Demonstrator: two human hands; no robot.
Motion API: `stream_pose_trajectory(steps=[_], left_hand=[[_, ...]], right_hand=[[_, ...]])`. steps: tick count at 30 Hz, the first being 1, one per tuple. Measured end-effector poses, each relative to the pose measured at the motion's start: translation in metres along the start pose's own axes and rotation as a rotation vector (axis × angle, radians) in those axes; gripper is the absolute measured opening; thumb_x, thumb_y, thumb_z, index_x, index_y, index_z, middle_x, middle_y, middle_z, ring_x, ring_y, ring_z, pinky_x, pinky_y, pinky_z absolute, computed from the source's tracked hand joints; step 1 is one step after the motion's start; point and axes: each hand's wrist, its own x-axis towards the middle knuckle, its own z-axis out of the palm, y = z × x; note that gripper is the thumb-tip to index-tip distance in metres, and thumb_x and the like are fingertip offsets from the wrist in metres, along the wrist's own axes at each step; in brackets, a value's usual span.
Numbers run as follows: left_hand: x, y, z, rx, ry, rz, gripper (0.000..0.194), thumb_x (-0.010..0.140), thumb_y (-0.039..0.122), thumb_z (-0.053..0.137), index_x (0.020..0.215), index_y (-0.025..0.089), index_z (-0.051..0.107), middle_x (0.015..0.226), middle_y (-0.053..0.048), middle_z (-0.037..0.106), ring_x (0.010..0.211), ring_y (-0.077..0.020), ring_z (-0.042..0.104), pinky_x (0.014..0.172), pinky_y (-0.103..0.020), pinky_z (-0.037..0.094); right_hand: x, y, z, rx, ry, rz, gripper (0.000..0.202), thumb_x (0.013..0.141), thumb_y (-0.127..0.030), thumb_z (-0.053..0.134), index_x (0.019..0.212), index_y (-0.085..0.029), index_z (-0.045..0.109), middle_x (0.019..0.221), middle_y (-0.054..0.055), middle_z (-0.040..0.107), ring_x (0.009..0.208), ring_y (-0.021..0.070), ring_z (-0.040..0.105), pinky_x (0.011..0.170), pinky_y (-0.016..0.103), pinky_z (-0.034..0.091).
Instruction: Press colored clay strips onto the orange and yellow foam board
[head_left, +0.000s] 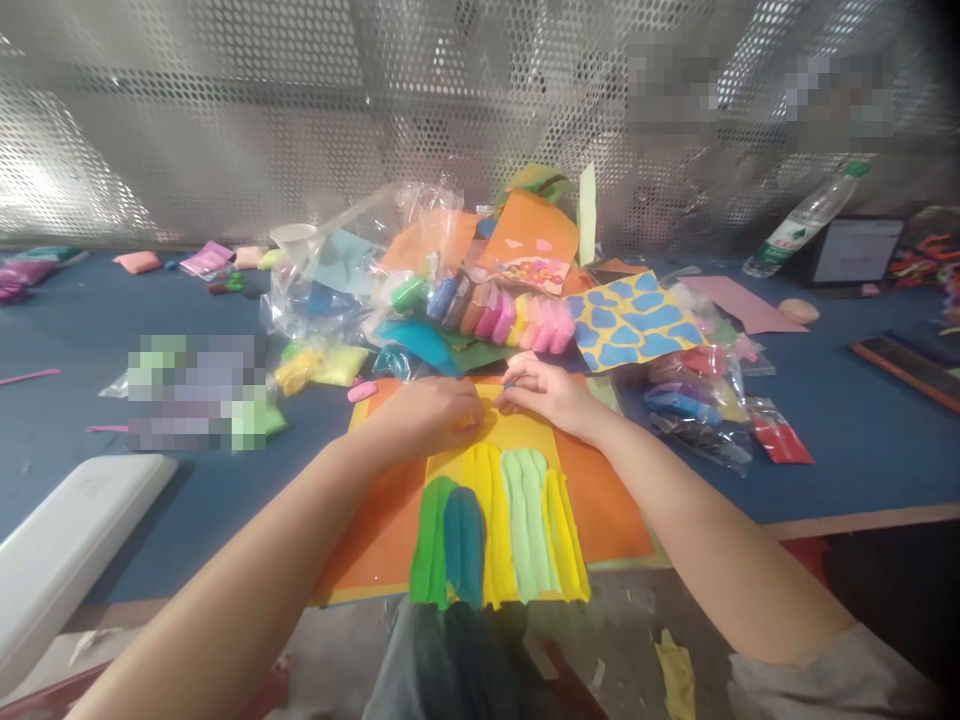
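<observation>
My left hand (441,410) rests on a yellow sheet of paper (487,425), fingers curled, and whatever they hold is hidden. Close to it on the right, my right hand (546,396) has thumb and fingers pinched together over the same sheet. A tiny dark bit shows at its fingertips, too small to name. On the sheet's near part lie ridged strips of soft clay: green (431,535), blue (465,545), yellow (491,525) and pale green (529,515). Orange paper (607,500) lies underneath.
Behind my hands are a row of colored clay packs (499,315), a blue-patterned yellow sheet (637,320) and orange paper (532,235). Bagged clay (697,395) sits at right. A bottle (806,225) leans near the perforated metal wall (300,110). A white case (82,540) lies left.
</observation>
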Motion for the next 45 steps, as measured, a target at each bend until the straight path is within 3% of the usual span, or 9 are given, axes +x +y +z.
stream_pose_trajectory(steps=[3,7,12,15,25,31,35,40,45], left_hand=[[0.001,0.001,-0.002,-0.069,-0.086,-0.136,0.02,0.084,0.029,0.047,0.083,0.017,0.063,0.084,-0.005,0.066,0.079,-0.0192,0.061,0.07,-0.028,0.041],[0.0,0.0,-0.004,-0.247,-0.039,-0.333,0.024,0.089,0.037,0.041,0.093,0.02,0.057,0.087,-0.003,0.065,0.075,-0.0168,0.059,0.065,-0.027,0.042],[0.005,0.007,0.004,-0.641,0.088,-0.41,0.026,0.091,0.042,0.041,0.092,0.02,0.057,0.082,-0.001,0.061,0.072,-0.013,0.057,0.063,-0.024,0.044],[0.009,0.011,0.006,-0.882,0.106,-0.438,0.023,0.089,0.038,0.047,0.091,0.019,0.059,0.075,0.0,0.058,0.065,-0.0103,0.056,0.059,-0.022,0.046],[0.008,0.014,0.002,-1.17,0.169,-0.506,0.032,0.08,0.045,0.064,0.092,0.015,0.069,0.082,-0.004,0.066,0.074,-0.0137,0.061,0.056,-0.022,0.052],[0.009,0.009,0.0,-1.014,0.225,-0.538,0.033,0.077,0.047,0.067,0.089,0.016,0.066,0.079,-0.004,0.068,0.071,-0.0135,0.063,0.059,-0.024,0.053],[-0.006,-0.006,-0.031,-0.673,0.276,-0.515,0.025,0.079,0.041,0.064,0.09,0.018,0.063,0.091,-0.006,0.071,0.083,-0.018,0.066,0.071,-0.03,0.053],[-0.046,-0.016,-0.07,-0.222,0.188,-0.629,0.028,0.08,0.036,0.06,0.105,0.024,0.058,0.092,-0.001,0.068,0.081,-0.0187,0.062,0.072,-0.032,0.048],[-0.073,-0.03,-0.059,0.085,0.098,-0.877,0.033,0.08,0.057,0.056,0.089,0.025,0.059,0.085,-0.005,0.069,0.074,-0.0254,0.062,0.061,-0.033,0.041]], right_hand=[[0.001,0.003,-0.001,0.007,-0.014,-0.015,0.017,0.079,-0.031,0.065,0.087,-0.02,0.054,0.084,0.003,0.065,0.08,0.0186,0.07,0.074,0.034,0.053],[0.0,0.004,-0.001,-0.016,0.014,-0.054,0.017,0.078,-0.03,0.066,0.087,-0.02,0.056,0.088,0.002,0.062,0.077,0.0172,0.068,0.071,0.033,0.054],[-0.004,-0.001,0.004,-0.374,0.132,-0.358,0.013,0.08,-0.029,0.065,0.092,-0.024,0.07,0.092,0.004,0.063,0.089,0.0189,0.061,0.077,0.033,0.052],[-0.006,-0.004,0.006,-0.454,0.142,-0.445,0.015,0.083,-0.029,0.063,0.095,-0.027,0.073,0.09,0.004,0.066,0.092,0.0204,0.059,0.082,0.035,0.05],[-0.007,-0.002,0.01,-0.366,0.241,-0.324,0.011,0.079,-0.032,0.068,0.082,-0.023,0.063,0.09,0.002,0.064,0.08,0.0164,0.062,0.071,0.029,0.052],[-0.007,-0.004,0.009,-0.425,0.139,-0.35,0.012,0.082,-0.029,0.064,0.093,-0.025,0.065,0.092,0.003,0.064,0.083,0.0169,0.062,0.069,0.028,0.051],[-0.005,0.002,0.008,-0.427,0.113,-0.294,0.017,0.084,-0.029,0.059,0.099,-0.024,0.066,0.094,0.004,0.066,0.083,0.0168,0.062,0.068,0.028,0.05],[-0.002,0.007,0.006,-0.433,0.107,-0.272,0.016,0.083,-0.028,0.057,0.095,-0.024,0.067,0.092,0.003,0.067,0.078,0.0155,0.061,0.064,0.027,0.049],[-0.002,0.005,0.003,-0.392,0.064,-0.268,0.016,0.084,-0.028,0.056,0.097,-0.024,0.065,0.095,0.004,0.063,0.082,0.0161,0.06,0.068,0.028,0.05]])
